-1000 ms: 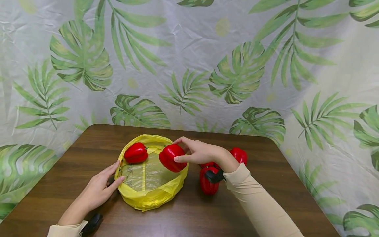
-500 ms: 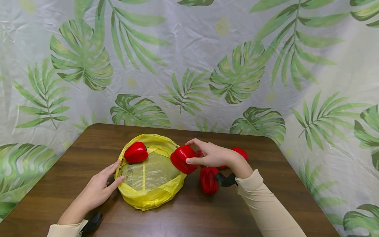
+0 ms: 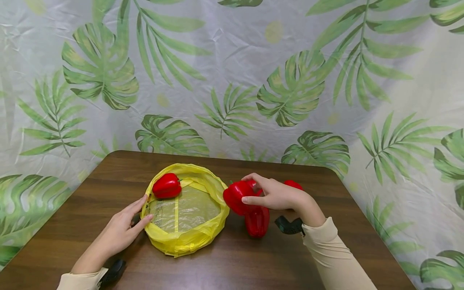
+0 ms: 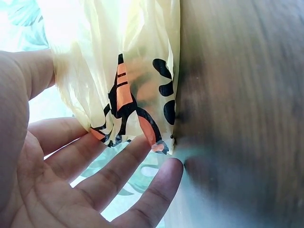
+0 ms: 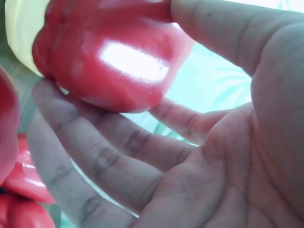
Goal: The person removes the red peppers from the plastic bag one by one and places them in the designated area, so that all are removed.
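My right hand [image 3: 275, 195] holds a glossy red bell pepper [image 3: 235, 197] between thumb and fingers, just right of the yellow plastic bag [image 3: 185, 245]. In the right wrist view, the thumb lies on one side of this pepper [image 5: 109, 61] and the fingers on the other. The bag stands on the table with its rim rolled down into a round opening. Another red bell pepper [image 3: 166, 185] lies inside, at its far left. My left hand [image 3: 121, 229] touches the bag's left side, fingers extended. Black and orange print [image 4: 126, 95] shows on the bag in the left wrist view.
More red bell peppers sit to the bag's right: one pepper [image 3: 257, 222] below the held one and another pepper [image 3: 293, 184] partly hidden behind the right hand. The brown wooden table [image 3: 214, 270] ends at a leaf-patterned curtain [image 3: 232, 72].
My right hand has moved right with the bell pepper, from over the bag's opening to beyond its right rim, beside the other peppers. The left hand and the bag have stayed put.
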A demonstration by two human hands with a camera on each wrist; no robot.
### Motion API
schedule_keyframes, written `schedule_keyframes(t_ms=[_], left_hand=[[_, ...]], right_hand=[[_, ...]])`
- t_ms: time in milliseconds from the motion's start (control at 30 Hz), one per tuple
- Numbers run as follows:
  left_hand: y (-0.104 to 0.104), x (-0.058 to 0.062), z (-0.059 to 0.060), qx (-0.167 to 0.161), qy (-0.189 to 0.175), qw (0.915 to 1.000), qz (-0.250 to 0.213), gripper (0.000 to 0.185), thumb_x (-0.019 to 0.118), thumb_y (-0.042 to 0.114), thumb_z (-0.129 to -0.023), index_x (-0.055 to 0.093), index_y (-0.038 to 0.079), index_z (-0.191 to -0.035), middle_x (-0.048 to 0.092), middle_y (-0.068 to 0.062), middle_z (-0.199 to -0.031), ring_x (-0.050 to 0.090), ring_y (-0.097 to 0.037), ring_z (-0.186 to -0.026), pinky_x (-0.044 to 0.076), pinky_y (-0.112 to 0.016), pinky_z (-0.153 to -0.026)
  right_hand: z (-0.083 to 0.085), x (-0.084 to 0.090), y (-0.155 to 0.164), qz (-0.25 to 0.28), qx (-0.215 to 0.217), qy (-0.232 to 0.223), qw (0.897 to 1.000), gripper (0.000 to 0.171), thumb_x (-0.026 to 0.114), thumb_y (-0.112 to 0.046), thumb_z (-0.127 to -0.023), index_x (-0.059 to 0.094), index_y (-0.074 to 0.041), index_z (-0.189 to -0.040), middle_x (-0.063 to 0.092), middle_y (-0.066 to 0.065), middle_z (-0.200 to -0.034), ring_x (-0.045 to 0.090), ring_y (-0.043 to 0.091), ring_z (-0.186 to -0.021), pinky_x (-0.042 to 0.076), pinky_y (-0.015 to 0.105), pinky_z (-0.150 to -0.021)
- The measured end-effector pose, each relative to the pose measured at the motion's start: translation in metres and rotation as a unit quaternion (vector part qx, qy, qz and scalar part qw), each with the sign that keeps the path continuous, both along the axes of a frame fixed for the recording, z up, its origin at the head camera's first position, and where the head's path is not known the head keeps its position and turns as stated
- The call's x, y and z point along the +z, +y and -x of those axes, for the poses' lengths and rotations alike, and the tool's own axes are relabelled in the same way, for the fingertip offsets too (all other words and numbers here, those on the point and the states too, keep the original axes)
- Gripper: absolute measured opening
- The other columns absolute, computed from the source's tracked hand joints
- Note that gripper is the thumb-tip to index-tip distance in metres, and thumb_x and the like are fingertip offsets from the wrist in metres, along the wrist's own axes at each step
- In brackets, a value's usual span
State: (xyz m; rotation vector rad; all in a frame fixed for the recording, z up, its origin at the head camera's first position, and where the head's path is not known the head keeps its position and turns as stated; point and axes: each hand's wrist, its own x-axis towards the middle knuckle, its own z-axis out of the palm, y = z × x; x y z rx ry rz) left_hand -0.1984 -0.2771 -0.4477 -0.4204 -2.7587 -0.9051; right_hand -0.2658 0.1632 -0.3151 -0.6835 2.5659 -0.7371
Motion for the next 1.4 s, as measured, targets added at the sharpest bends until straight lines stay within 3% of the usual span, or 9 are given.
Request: schedule_keyframes(t_ms=[333,633,967,1400], left_hand=[[0.0,-0.001,0.0,0.0,-0.002,1.0,-0.001,0.07,0.069,0.031,-0.106,0.043,-0.003,-0.162,0.047,-0.031,-0.163,0.055,-0.053,-0.142,0.064,-0.056,-0.091],[0.001,0.0,0.0,0.0,-0.005,1.0,0.001,0.07,0.069,0.031,-0.107,0.042,-0.003,-0.162,0.047,-0.031,-0.163,0.056,-0.053,-0.141,0.064,-0.056,-0.091],[0.001,0.001,0.0,0.0,-0.006,1.0,0.004,0.07,0.069,0.031,-0.107,0.043,-0.003,-0.162,0.046,-0.031,-0.163,0.054,-0.053,-0.142,0.063,-0.057,-0.093],[0.002,0.001,0.0,-0.001,-0.007,1.0,0.005,0.07,0.069,0.032,-0.107,0.042,-0.003,-0.162,0.046,-0.032,-0.163,0.055,-0.054,-0.141,0.063,-0.057,-0.092]], right_hand=[[-0.007,-0.002,0.018,-0.005,-0.015,0.008,1.0,0.068,0.07,-0.051,-0.101,0.044,-0.019,-0.155,0.067,0.008,-0.136,0.068,0.023,-0.115,0.061,0.039,-0.092],[-0.012,-0.005,0.037,0.0,-0.044,-0.004,0.999,0.07,0.07,-0.049,-0.102,0.041,-0.016,-0.157,0.071,0.011,-0.13,0.072,0.023,-0.093,0.06,0.036,-0.079],[-0.016,-0.008,0.058,0.032,-0.071,-0.029,0.997,0.071,0.071,-0.045,-0.103,0.04,-0.012,-0.157,0.07,0.013,-0.125,0.073,0.023,-0.098,0.065,0.043,-0.083],[-0.02,-0.011,0.077,0.014,-0.092,-0.021,0.995,0.072,0.069,-0.046,-0.104,0.038,-0.007,-0.156,0.068,0.016,-0.129,0.071,0.026,-0.098,0.062,0.036,-0.078]])
